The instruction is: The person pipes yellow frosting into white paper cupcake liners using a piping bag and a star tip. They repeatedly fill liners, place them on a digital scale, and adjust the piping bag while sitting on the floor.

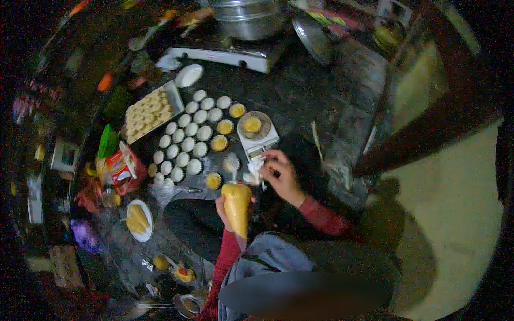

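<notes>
My left hand (pixel 221 206) grips a piping bag (pixel 237 200) full of yellow filling. Its nozzle end points away from me, at a pale fluted cup (pixel 231 161) with a little yellow in it. To the right, my right hand (pixel 281 176) pinches a crumpled white tissue or cloth (pixel 253 170), somewhat blurred, in front of a white kitchen scale (pixel 261 149). A fluted cup of yellow filling (pixel 252 125) rests on the scale's round pan. More filled cups (pixel 225 126) line up left of the scale, and one filled cup (pixel 213 181) sits close to the bag.
Several white-looking fluted cups (pixel 191 129) stand in rows at left. Behind them are a tray of pale dough pieces (pixel 150 110) and a white dish (pixel 189 76). A gas stove (pixel 219 58) carries a large metal pot (pixel 249 20). An oval plate (pixel 139 220) lies left.
</notes>
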